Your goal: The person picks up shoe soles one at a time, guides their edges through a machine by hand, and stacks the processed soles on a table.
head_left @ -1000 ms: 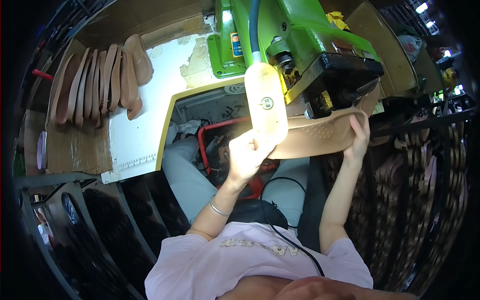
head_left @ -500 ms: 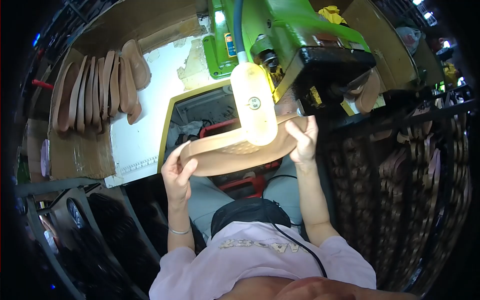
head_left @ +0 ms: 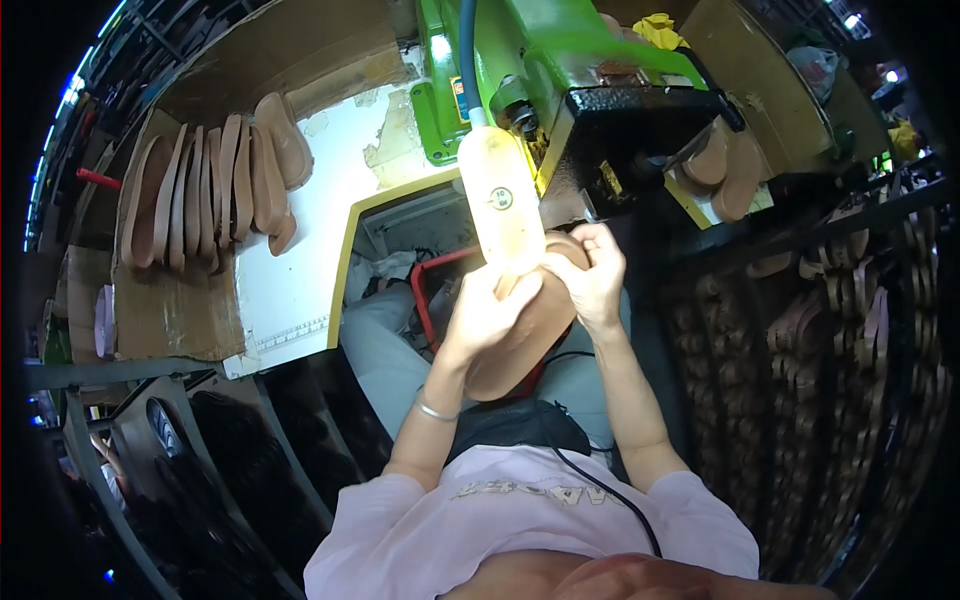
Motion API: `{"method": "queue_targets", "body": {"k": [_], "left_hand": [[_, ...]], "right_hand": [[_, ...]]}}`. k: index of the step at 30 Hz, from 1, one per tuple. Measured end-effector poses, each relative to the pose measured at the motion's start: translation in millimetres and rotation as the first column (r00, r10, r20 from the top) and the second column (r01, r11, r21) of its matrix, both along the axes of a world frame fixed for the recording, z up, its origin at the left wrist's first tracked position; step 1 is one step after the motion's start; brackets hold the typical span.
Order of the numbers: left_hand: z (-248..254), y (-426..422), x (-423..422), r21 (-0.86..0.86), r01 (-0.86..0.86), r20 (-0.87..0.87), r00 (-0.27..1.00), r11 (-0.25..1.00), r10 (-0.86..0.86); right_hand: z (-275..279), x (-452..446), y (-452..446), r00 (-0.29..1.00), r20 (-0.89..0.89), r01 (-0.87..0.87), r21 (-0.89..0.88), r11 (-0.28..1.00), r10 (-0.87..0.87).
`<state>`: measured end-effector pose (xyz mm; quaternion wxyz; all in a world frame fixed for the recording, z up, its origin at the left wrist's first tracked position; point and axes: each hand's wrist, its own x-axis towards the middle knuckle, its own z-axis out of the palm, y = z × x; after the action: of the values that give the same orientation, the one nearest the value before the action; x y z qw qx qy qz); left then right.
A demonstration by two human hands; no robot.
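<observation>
A tan shoe insole (head_left: 512, 352) is between my hands, its length now slanting from lower left up to the right. My left hand (head_left: 484, 315) grips its left side, the thumb lying on the surface. At the upper end, my right hand (head_left: 598, 283) pinches the edge between thumb and fingers. The lit white lamp head (head_left: 502, 205) hangs just above, hiding part of the insole and some fingertips.
Several tan insoles (head_left: 208, 190) stand in a row in a cardboard box (head_left: 180, 320) at left. A green machine (head_left: 560, 50) with a black head is at centre back. More insoles (head_left: 738, 175) lie right of it. Loaded racks (head_left: 780, 400) flank me.
The insole has turned from lying crosswise to a steep slant. My left hand has moved right and upward, close to my right hand, which has shifted slightly inward along the insole's end.
</observation>
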<state>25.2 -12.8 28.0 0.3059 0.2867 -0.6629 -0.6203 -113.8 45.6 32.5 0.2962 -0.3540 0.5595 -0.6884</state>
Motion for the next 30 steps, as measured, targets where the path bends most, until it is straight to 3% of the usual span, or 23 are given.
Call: {"method": "queue_targets", "body": {"k": [1, 2, 3, 4, 5, 6, 9, 12, 14, 16, 18, 19, 21, 24, 30], "left_hand": [[5, -3, -8, -0.037, 0.029, 0.078, 0.997, 0.999, -0.026], [11, -6, -14, -0.075, 0.061, 0.155, 0.987, 0.995, -0.049], [15, -5, -18, -0.081, 0.063, 0.146, 0.988, 0.995, -0.051], [17, -2, -21, -0.103, 0.018, 0.111, 0.994, 0.994, -0.007], [16, 0, -23, -0.120, -0.033, 0.074, 0.996, 0.992, 0.042], [13, 2, -22, -0.114, -0.037, 0.071, 0.996, 0.993, 0.045], [-3, 6, -12, 0.057, -0.036, 0.102, 0.994, 0.998, 0.030], [-12, 13, -7, 0.142, -0.048, 0.035, 0.998, 0.989, 0.043], [-17, 17, -7, 0.148, -0.060, -0.035, 0.997, 0.987, 0.066], [-16, 21, -13, 0.181, -0.116, -0.121, 0.983, 0.977, 0.140], [-13, 20, -12, 0.217, -0.176, -0.202, 0.954, 0.960, 0.221], [-10, 17, -9, 0.201, -0.094, -0.172, 0.977, 0.975, 0.129], [-6, 13, -7, 0.193, -0.009, -0.134, 0.990, 0.981, 0.035], [-4, 11, -7, 0.184, 0.004, -0.214, 0.976, 0.983, 0.036], [-1, 10, 4, 0.224, -0.075, -0.293, 0.946, 0.972, 0.140]], "right_hand": [[-9, -3, 6, 0.984, -0.140, 0.106, -0.022, 0.994, -0.108], [-20, -1, 15, 0.973, -0.116, 0.198, -0.029, 0.980, -0.200], [-13, 13, 26, 0.983, 0.088, 0.163, -0.005, 0.987, -0.162], [-22, 25, 42, 0.994, 0.050, 0.101, 0.004, 0.995, -0.101], [-54, 27, 71, 0.972, 0.171, -0.195, 0.209, 0.958, 0.160], [-60, 47, 84, 0.945, 0.255, -0.261, 0.208, 0.943, 0.205], [-70, 77, 120, 0.839, 0.458, -0.472, 0.346, 0.811, 0.293], [-69, 60, 148, 0.795, 0.561, -0.497, 0.386, 0.777, 0.230], [-63, 44, 165, 0.829, 0.529, -0.421, 0.379, 0.824, 0.180], [-57, 28, 179, 0.868, 0.497, -0.222, 0.360, 0.906, 0.015], [-57, 3, 188, 0.935, 0.348, -0.051, 0.328, 0.943, -0.070], [-35, -8, 183, 0.919, 0.386, -0.061, 0.327, 0.943, -0.075], [-21, -29, 173, 0.943, 0.279, 0.103, 0.269, 0.958, -0.180], [0, -54, 146, 0.944, 0.178, 0.239, 0.204, 0.949, -0.276], [27, -90, 83, 0.975, 0.027, 0.216, 0.141, 0.966, -0.221]]}}
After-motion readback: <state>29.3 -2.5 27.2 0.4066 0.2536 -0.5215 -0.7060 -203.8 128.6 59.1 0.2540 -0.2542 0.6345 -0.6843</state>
